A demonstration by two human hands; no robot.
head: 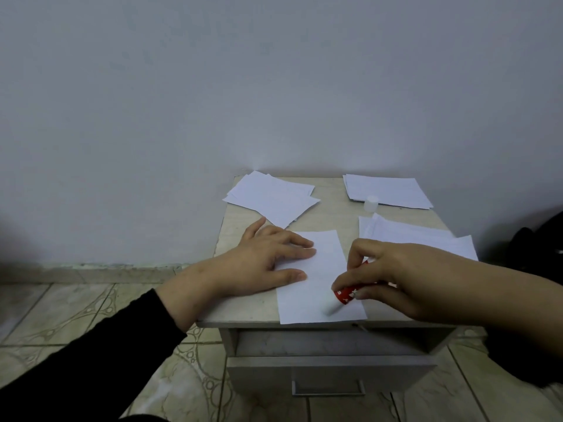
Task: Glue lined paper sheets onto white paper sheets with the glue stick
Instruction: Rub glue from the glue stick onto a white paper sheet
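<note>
My right hand (393,275) pinches the glue stick (350,293) between thumb and curled fingers; its long axis runs from 2 o'clock down to 8 o'clock, with the pale, blurred tip touching the white sheet (320,278) near that sheet's 5 o'clock corner; the right hand is plainly the nearer one to the work. My left hand (268,260) lies flat, fingers straight, pressing the sheet's 9 o'clock edge and holding nothing; from the tip, the bare paper stretches away toward 12 o'clock, so I judge the strokes should travel that way. The stick is a red barrel with white marks; the sheet is thin, matt, rectangular, lying on the small cabinet (243,309) with its smooth, pale top; 3 paper stacks sit at 11, 1 and 3 o'clock.
</note>
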